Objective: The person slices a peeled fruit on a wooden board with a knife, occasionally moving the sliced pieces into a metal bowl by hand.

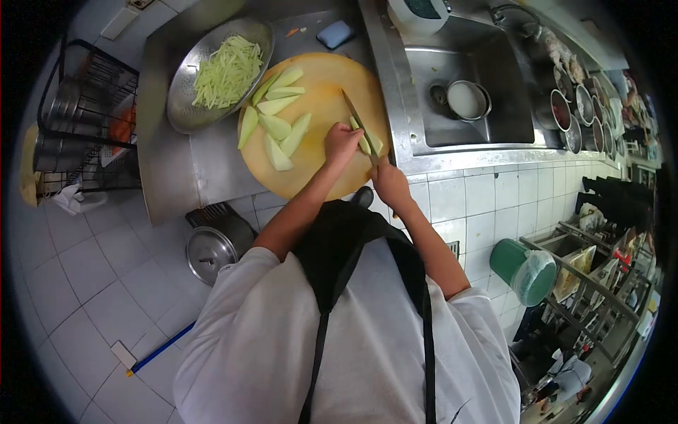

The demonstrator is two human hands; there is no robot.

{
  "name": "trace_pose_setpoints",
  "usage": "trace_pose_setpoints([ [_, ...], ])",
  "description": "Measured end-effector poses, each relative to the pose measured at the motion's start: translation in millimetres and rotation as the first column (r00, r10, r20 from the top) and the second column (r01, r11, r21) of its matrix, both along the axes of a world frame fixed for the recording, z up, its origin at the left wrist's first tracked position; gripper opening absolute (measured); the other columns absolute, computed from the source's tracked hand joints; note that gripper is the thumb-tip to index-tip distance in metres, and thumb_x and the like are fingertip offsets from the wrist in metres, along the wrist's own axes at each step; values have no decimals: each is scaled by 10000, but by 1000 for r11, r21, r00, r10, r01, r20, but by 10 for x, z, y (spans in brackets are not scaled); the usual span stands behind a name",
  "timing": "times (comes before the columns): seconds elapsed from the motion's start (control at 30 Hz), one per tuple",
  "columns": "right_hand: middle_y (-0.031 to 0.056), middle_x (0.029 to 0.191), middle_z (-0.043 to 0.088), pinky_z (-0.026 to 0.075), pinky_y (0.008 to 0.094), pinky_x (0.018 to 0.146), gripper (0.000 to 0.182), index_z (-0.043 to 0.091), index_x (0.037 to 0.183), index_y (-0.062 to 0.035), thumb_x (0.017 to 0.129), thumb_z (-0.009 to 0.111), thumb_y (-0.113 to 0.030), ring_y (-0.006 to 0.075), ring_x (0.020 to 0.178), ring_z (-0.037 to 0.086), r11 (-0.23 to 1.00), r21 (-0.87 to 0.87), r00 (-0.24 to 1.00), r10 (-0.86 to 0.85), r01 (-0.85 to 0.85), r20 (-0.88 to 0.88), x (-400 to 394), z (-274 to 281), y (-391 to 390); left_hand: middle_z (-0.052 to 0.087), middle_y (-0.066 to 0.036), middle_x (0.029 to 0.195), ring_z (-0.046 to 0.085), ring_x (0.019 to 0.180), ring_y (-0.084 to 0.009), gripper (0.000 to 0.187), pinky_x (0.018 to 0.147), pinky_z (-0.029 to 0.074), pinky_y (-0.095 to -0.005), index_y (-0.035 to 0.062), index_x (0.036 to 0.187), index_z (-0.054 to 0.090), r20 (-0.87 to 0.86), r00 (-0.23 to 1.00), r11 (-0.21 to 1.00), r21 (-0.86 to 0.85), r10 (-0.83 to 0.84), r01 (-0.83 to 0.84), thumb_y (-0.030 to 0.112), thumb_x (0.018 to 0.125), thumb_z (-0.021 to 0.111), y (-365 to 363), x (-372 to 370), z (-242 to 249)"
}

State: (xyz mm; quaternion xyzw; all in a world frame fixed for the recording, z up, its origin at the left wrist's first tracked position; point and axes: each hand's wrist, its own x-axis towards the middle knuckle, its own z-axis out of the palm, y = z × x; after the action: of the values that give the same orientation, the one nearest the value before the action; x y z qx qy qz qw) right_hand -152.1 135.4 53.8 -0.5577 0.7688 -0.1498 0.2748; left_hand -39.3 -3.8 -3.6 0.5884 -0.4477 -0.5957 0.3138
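My right hand [390, 185] is wrapped round the handle of a kitchen knife [354, 111], whose blade points away from me over a round wooden cutting board [314, 88]. Beside the blade, my left hand [342, 143] is closed, fingers curled, on a pale green vegetable wedge [366, 145]; the knife partly covers this piece. Several more pale green wedges [275, 126] lie on the left side of the board. At the upper left, a metal colander [185, 106] holds a heap of thin pale green strips [227, 73].
A steel sink [519, 131] adjoins the board on the right, with a metal pot [482, 106] in it. A blue sponge [335, 34] lies behind the board. A black wire rack [88, 131] stands left; a lidded pot [210, 256] is on the floor.
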Motion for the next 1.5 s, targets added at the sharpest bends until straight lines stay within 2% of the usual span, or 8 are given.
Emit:
trace_pose_setpoints([
  [0.17,281,746,676,543,575,655,224,529,993,19,948,564,-197,469,707,681,998,70,1000,-8,9,-14,33,144,545,717,-164,761,735,645,-225,276,572,613,-345,-62,883,632,67,996,998,24,-67,65,161,787,764,-25,14,210],
  [0.23,286,737,669,529,589,662,209,532,985,17,959,560,-189,485,705,667,996,94,1000,-7,8,-6,-49,267,736,718,-167,776,736,653,-231,275,575,616,-343,-64,903,638,-25,999,1000,16,-21,22,159,794,758,-11,19,166],
  [0.37,282,686,653,535,573,623,212,533,976,19,930,607,-174,475,661,667,999,-13,999,-37,37,24,-113,513,896,723,-170,821,742,691,-243,278,584,617,-352,-60,938,651,-18,1000,999,36,0,0,159,799,752,36,34,300],
  [0.47,283,661,640,523,583,613,188,534,962,16,932,602,-157,482,643,656,992,-103,997,-73,76,28,-69,732,785,678,-162,989,736,817,-256,296,636,651,-362,-61,1059,592,-30,998,995,77,-62,64,120,862,719,15,44,236],
  [0.67,291,672,641,512,596,619,189,529,940,12,947,578,-170,490,642,649,988,-139,997,-71,72,17,32,723,609,723,-187,869,748,735,-269,321,619,635,-373,-69,981,646,43,999,998,-57,-18,20,172,794,746,-37,26,-155],
  [0.77,296,682,644,518,593,629,191,529,941,14,951,568,-172,487,650,653,991,-108,997,-82,82,4,68,721,576,721,-189,882,751,727,-268,318,606,636,-370,-67,986,642,-8,1000,1000,26,-8,8,170,799,743,28,26,235],
  [1.17,295,685,645,533,587,623,175,530,923,10,932,576,-158,482,649,660,994,-92,997,-70,66,-42,141,573,595,719,-180,903,752,723,-256,271,599,638,-354,-56,1027,625,-28,999,996,78,-45,47,122,836,698,0,45,208],
  [1.5,303,694,648,549,579,631,189,540,909,33,918,577,-152,483,659,668,994,-105,997,-42,34,-66,143,649,514,672,-104,887,698,699,-174,184,579,621,-308,-33,1031,615,-212,976,996,52,-53,66,94,939,711,199,127,50],
])
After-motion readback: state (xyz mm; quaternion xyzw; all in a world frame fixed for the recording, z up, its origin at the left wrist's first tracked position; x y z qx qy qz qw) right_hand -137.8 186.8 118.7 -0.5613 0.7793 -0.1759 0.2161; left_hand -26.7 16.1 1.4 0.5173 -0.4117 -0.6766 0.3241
